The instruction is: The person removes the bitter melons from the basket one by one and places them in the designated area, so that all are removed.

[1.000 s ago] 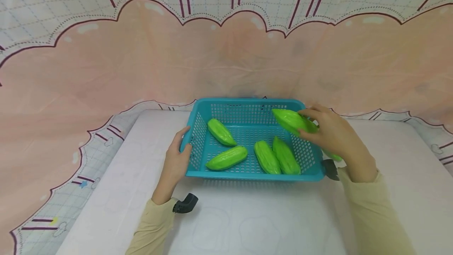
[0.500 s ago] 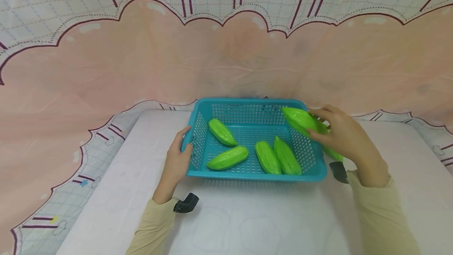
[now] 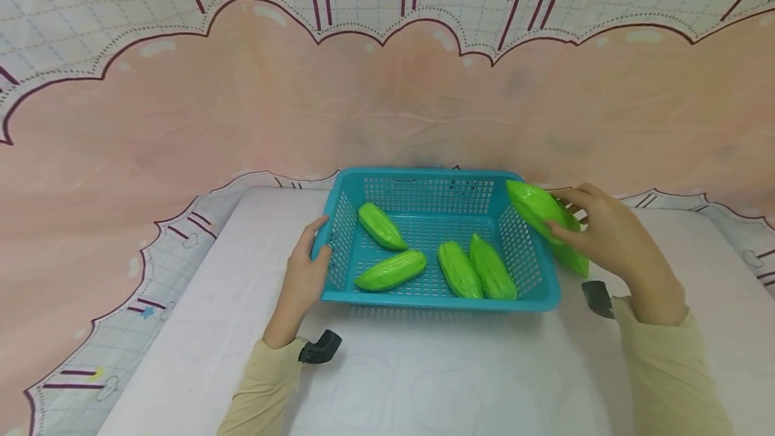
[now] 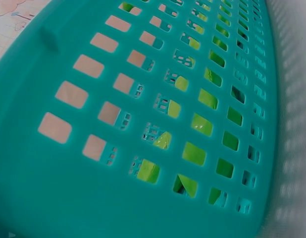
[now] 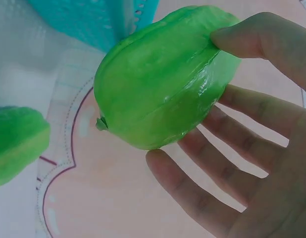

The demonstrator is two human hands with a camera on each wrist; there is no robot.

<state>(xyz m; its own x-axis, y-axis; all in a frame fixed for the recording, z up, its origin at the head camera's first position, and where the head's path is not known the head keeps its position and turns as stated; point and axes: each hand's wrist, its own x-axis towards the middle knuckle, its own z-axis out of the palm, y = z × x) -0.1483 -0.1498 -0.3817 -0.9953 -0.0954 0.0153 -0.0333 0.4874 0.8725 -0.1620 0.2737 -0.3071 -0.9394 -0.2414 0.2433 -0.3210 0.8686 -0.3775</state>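
A turquoise plastic basket with slotted walls holds several bright green, ridged star fruit. My left hand grips the basket's left end, thumb and fingers at the rim. The left wrist view looks at the slotted basket wall, with green fruit showing through the slots; no hand appears there. My right hand holds one star fruit over the basket's right rim, thumb on one side and fingers on the other. The right wrist view shows this held star fruit closely, its small stem end pointing away from the hand.
Just outside the basket's right end, another green star fruit lies on the white table, partly hidden by the held one. A patterned cloth rises behind the table. A black wrist device sits at the left cuff.
My right hand has moved rightward with the star fruit, from above the basket's inside to its right rim. The fruit outside shows more now. My left hand stays on the basket.
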